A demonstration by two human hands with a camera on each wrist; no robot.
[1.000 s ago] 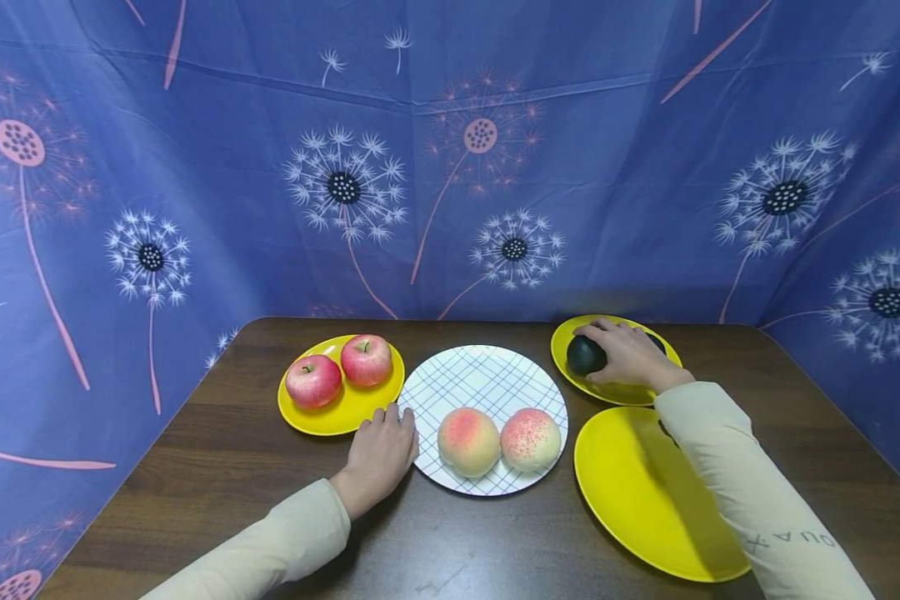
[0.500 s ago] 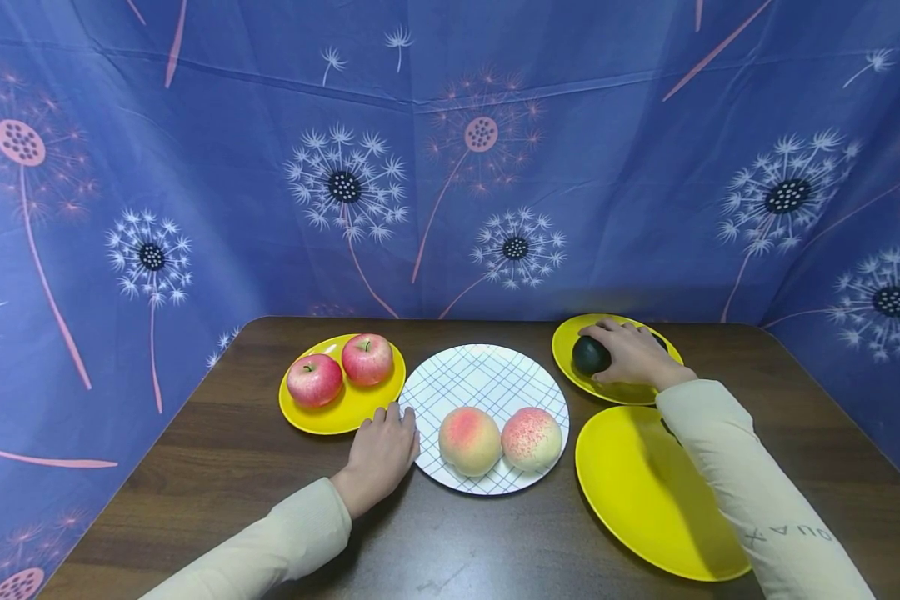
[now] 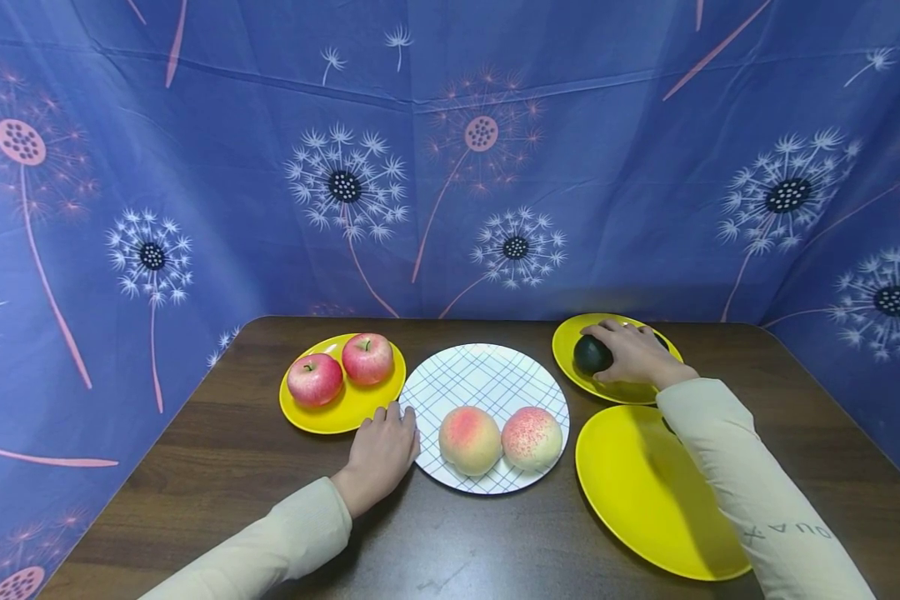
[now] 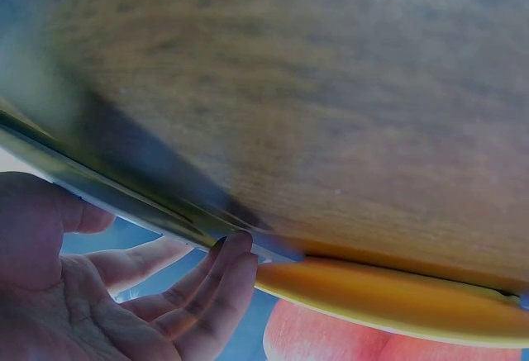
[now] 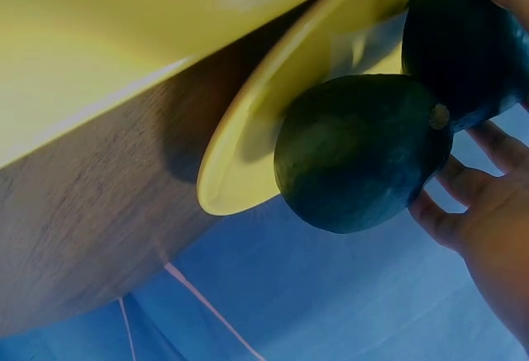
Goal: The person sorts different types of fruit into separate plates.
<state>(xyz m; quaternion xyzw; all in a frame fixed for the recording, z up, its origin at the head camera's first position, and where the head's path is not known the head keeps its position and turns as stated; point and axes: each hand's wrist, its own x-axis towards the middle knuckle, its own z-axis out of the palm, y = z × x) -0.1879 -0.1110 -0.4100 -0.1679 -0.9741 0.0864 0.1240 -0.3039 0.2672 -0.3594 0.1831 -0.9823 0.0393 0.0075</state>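
At the back right, my right hand (image 3: 633, 354) grips a dark green avocado (image 3: 592, 356) over the small yellow plate (image 3: 566, 327). In the right wrist view my thumb lies on this avocado (image 5: 463, 43), while a second avocado (image 5: 359, 154) sits beside it, near my other fingers. That second one is mostly hidden by my hand in the head view. My left hand (image 3: 382, 450) rests with its fingertips at the left rim of the white checked plate (image 3: 480, 367); the left wrist view shows its fingers (image 4: 219, 295) loosely bent and apart from the thumb. Two peaches (image 3: 468, 442) lie on the white plate.
Two red apples (image 3: 315, 380) sit on a yellow plate (image 3: 337, 425) at the left. A large yellow plate (image 3: 630, 492) lies at the front right, partly under my right sleeve, with a small dark spot near its top. Patterned blue cloth (image 3: 450, 167) hangs behind the wooden table (image 3: 450, 550).
The avocado and my right hand have shifted very slightly to the right, within a view that itself moved a little. My left hand stays at the white plate's rim.
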